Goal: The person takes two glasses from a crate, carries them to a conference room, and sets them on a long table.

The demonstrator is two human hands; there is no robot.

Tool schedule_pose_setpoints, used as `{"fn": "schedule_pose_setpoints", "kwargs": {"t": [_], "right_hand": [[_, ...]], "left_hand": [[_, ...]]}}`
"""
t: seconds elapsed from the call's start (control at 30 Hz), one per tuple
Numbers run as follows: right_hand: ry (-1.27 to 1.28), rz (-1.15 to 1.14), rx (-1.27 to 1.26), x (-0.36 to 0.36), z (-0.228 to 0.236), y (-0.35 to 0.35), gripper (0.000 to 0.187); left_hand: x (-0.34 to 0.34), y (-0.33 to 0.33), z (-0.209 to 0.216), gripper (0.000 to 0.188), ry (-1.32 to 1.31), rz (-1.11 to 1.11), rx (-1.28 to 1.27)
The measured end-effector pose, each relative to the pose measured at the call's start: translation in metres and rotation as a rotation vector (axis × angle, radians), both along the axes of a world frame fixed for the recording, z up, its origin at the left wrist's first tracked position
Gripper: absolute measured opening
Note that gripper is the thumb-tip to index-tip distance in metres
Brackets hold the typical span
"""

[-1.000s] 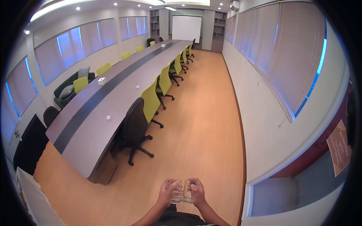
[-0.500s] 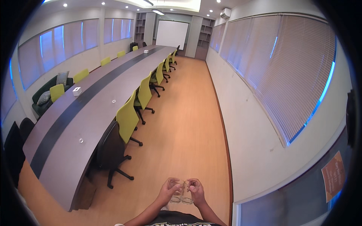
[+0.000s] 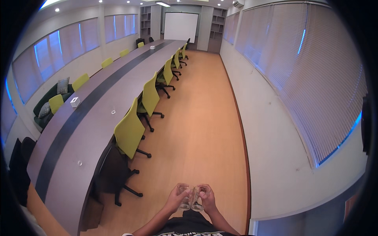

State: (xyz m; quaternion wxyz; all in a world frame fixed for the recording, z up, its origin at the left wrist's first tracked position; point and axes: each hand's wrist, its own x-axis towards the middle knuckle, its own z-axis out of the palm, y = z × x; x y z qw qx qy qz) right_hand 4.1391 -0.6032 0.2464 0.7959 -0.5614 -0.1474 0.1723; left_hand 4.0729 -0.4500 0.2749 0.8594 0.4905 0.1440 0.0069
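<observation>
Head view: left hand (image 3: 178, 198) and right hand (image 3: 207, 198) each grip a clear glass (image 3: 185, 199), the two glasses touching, carried; none set on the long table (image 3: 90, 129) yet.

A long meeting room is seen. A long grey table (image 3: 98, 118) with a dark stripe down its middle runs from 8 o'clock toward 12 o'clock. Green chairs (image 3: 130, 131) are lined along its right side, and more green chairs (image 3: 80, 81) are set along its left side; a dark chair (image 3: 118, 173) stands at 7 o'clock. A small white box (image 3: 75, 102) is placed on the table. The wooden floor (image 3: 197, 118) fills the middle. At 12 o'clock a white screen (image 3: 180, 26) is hung between shelves (image 3: 145, 21). Windows with blinds (image 3: 307, 78) cover the wall at 3 o'clock, and further windows (image 3: 67, 43) line the wall at 10 o'clock. A green sofa (image 3: 49, 100) with cushions is set at 9 o'clock. Ceiling lights (image 3: 163, 4) are lit.
</observation>
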Motion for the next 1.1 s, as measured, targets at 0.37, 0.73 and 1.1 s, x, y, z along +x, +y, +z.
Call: {"fn": "schedule_pose_setpoints", "kwargs": {"t": [0.37, 0.73, 1.1], "right_hand": [[0.016, -0.021, 0.146, 0.182, 0.003, 0.039, 0.037], [0.025, -0.014, 0.095, 0.327, 0.004, 0.058, 0.04], [-0.092, 0.02, -0.07, 0.464, 0.011, 0.139, 0.041]], "left_hand": [[0.182, 0.025, 0.015, 0.034, 0.089, 0.13, 0.068], [0.326, 0.045, 0.016, 0.037, 0.059, 0.093, 0.085], [0.457, 0.138, 0.009, 0.038, -0.001, 0.041, 0.099]]}}
